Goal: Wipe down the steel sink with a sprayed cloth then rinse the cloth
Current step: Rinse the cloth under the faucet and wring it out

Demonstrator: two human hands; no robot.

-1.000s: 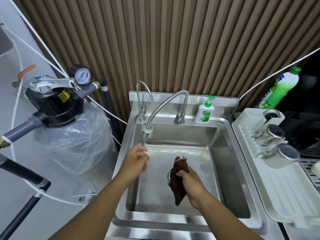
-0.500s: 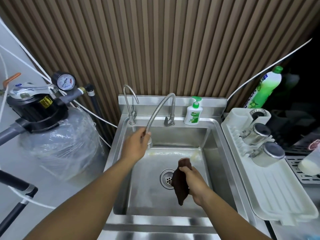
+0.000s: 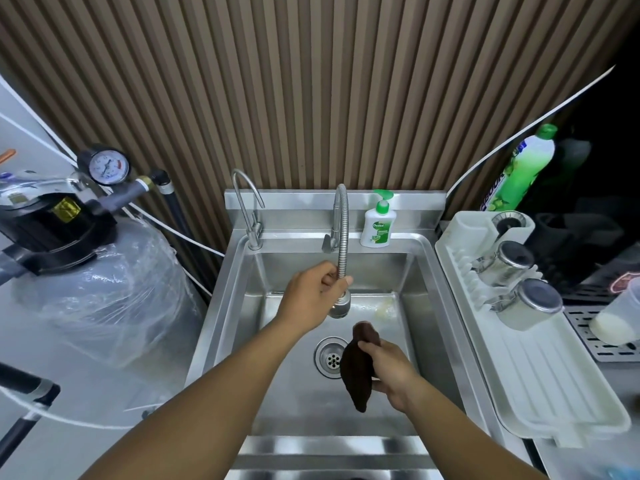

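Note:
The steel sink (image 3: 242, 299) fills the middle, with its round drain (image 3: 329, 356) in the basin floor. My right hand (image 3: 389, 370) grips a bunched dark brown cloth (image 3: 356, 372) that hangs over the basin just right of the drain. My left hand (image 3: 313, 292) is closed around the lower end of the flexible metal faucet hose (image 3: 343, 244), whose spray head (image 3: 339, 306) points down just above and left of the cloth. No water stream is visible.
A thin gooseneck tap (image 3: 246, 206) stands at the sink's back left, a soap pump bottle (image 3: 378, 221) at the back ledge. A white drying rack (image 3: 540, 368) with steel cups (image 3: 528, 303) sits right. A plastic-wrapped tank (image 3: 104, 282) with gauge stands left.
My left hand rose from the basin's left side, took hold of the faucet hose end and swung it right, over the middle of the basin. The right hand kept holding the cloth.

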